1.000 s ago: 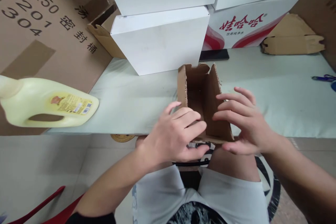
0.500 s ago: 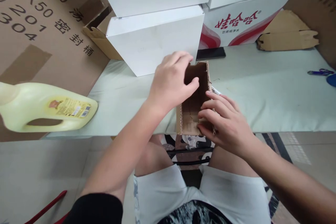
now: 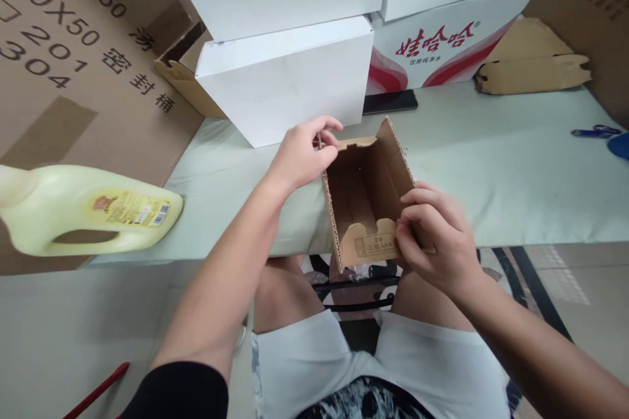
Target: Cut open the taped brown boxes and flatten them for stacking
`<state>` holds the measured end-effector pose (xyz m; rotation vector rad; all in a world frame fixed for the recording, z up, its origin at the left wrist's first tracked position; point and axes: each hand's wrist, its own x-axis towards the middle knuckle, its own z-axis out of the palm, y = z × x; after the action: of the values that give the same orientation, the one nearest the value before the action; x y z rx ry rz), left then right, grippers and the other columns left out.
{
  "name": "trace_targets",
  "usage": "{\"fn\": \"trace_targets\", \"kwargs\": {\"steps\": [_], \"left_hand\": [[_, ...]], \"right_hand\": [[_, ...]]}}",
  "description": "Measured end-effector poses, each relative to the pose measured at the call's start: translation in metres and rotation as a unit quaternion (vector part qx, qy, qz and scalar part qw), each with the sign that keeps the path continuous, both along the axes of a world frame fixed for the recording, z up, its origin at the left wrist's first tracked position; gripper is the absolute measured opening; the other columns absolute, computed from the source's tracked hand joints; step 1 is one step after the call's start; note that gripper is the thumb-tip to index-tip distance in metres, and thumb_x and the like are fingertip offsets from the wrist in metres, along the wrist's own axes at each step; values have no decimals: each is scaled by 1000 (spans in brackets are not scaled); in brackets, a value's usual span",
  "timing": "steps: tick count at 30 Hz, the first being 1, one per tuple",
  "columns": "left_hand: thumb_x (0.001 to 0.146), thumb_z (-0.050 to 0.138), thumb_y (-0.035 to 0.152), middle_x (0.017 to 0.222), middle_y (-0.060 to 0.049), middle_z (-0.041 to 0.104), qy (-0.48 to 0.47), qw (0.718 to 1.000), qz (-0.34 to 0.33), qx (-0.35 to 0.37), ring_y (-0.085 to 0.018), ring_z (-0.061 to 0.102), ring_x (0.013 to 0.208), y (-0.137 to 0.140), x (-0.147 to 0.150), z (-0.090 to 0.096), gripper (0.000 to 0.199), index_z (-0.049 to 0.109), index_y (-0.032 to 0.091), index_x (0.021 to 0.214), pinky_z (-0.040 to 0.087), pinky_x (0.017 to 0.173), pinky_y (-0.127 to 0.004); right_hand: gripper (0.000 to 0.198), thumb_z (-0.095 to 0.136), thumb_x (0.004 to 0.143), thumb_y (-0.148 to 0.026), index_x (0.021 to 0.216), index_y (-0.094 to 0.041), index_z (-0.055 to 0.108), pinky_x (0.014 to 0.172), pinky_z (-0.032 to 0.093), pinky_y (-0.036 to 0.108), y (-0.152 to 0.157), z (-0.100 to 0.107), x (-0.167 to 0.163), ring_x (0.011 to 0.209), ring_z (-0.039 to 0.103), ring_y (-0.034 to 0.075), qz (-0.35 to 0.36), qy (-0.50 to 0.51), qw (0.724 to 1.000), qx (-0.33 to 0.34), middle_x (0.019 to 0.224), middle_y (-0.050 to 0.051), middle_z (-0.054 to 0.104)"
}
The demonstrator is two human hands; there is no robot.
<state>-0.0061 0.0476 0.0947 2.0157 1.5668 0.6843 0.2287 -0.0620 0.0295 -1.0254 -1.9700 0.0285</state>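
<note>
A small brown cardboard box (image 3: 348, 190), open at the top, stands at the front edge of the table between my hands. Its right wall leans outward, and a printed flap (image 3: 376, 245) shows at the near end. My left hand (image 3: 307, 154) is curled at the far left corner, thumb and fingers pinching the edge by the far flap (image 3: 361, 143). At the near right corner, my right hand (image 3: 437, 232) grips the right wall between thumb and bent fingers. What lies under its fingertips is partly hidden.
White boxes (image 3: 289, 85) stand behind, with a black phone-like slab (image 3: 390, 101) at their foot. A yellow jug (image 3: 93, 209) lies left. Folded cardboard (image 3: 533, 75) and a blue-purple tool (image 3: 594, 131) are on the right. Large cartons (image 3: 63, 124) flank the table.
The box's walls have spread wider, and its near flap now shows its print. My left hand has moved from over the opening to the far left corner; my right hand has shifted slightly right.
</note>
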Motion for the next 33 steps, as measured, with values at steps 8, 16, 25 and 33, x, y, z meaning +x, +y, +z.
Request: {"fn": "trace_targets", "kwargs": {"steps": [8, 16, 25, 33], "left_hand": [[89, 59, 23, 115, -7, 74, 58, 995, -39, 70, -26, 68, 104, 7, 14, -38, 40, 65, 25, 128, 53, 95, -43], [97, 55, 38, 143, -5, 65, 68, 986, -74, 130, -29, 57, 132, 7, 22, -66, 42, 65, 30, 138, 42, 116, -46], [95, 52, 65, 133, -10, 64, -67, 987, 26, 144, -30, 54, 134, -11, -46, -92, 51, 65, 25, 124, 35, 122, -48], [87, 58, 80, 94, -3, 63, -460, 831, 309, -49, -22, 67, 96, -86, -36, -130, 57, 58, 24, 94, 57, 90, -37]], "right_hand": [[37, 70, 91, -22, 126, -22, 60, 101, 62, 48, 3, -13, -10, 130, 67, 33, 90, 31, 995, -23, 142, 19, 66], [54, 58, 100, -51, 143, -19, 57, 122, 45, 58, 3, -36, 1, 153, 45, 38, 221, 26, 964, -147, 151, 19, 60], [49, 51, 104, -51, 147, -30, 46, 120, 41, 66, -17, -66, 6, 151, 46, 36, 86, 172, 910, -368, 161, 17, 48], [64, 51, 101, -63, 154, -28, 41, 117, 49, 55, -19, -68, -17, 147, 53, 32, 143, 299, 857, -394, 161, 15, 52]]}}
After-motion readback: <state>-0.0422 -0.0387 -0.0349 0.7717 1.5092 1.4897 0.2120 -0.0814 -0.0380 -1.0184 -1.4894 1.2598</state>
